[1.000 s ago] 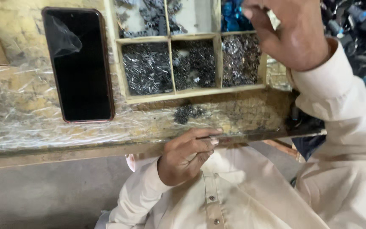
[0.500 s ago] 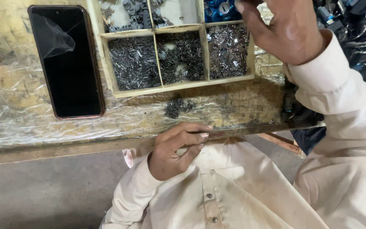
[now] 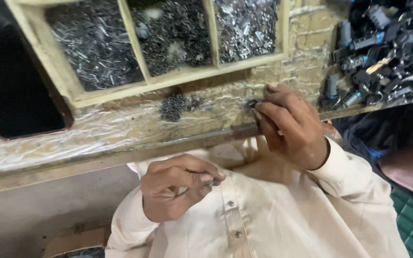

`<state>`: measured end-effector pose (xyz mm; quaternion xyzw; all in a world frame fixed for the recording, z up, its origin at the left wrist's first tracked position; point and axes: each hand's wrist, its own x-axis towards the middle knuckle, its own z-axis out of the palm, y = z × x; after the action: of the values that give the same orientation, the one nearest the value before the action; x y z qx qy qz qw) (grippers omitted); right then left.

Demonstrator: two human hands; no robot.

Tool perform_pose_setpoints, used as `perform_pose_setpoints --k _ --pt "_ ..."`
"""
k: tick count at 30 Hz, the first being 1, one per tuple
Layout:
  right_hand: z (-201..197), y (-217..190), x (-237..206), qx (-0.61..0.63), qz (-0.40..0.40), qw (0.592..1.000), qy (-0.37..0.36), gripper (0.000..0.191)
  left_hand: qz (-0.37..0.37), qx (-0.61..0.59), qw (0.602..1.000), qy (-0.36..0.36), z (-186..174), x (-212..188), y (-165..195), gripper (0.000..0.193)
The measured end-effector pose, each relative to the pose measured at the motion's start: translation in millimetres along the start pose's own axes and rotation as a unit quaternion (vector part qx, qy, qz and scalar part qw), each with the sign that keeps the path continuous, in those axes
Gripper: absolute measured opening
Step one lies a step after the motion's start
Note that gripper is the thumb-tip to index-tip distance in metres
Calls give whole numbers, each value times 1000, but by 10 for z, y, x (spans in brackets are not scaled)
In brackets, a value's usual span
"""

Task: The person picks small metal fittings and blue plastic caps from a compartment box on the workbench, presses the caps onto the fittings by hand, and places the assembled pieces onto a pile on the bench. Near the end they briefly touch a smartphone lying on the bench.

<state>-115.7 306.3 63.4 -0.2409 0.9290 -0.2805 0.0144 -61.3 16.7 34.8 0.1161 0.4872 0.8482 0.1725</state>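
Right hand (image 3: 290, 126) at table edge (image 3: 120, 155), fingertips pinching small dark part (image 3: 251, 103) off the wrap. Left hand (image 3: 178, 191) curled shut below, contents unclear. Sorted fasteners in wooden tray (image 3: 178, 76) within reach.

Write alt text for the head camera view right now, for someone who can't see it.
The person's right hand presses its fingertips on a small dark part at the edge of a plastic-wrapped workbench, while the left hand is curled closed against a cream shirt. Behind sit a wooden tray of small metal pieces, a dark phone and a pile of black parts.
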Motion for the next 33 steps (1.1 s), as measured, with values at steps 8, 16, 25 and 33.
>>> perform_pose_setpoints --k 8,16,25,33 --pt "-20 -75 161 -22 23 1000 -4 34 -34 45 998 -8 52 -15 65 20" --pt "-79 -266 20 395 161 904 -20 23 -2 238 971 27 150 32 42 15" --pt "403 -276 -236 519 122 844 -58 32 31 290 944 153 229 -19 -91 23" --pt "519 -597 -137 374 13 927 -12 39 69 220 963 136 201 -59 -134 33"
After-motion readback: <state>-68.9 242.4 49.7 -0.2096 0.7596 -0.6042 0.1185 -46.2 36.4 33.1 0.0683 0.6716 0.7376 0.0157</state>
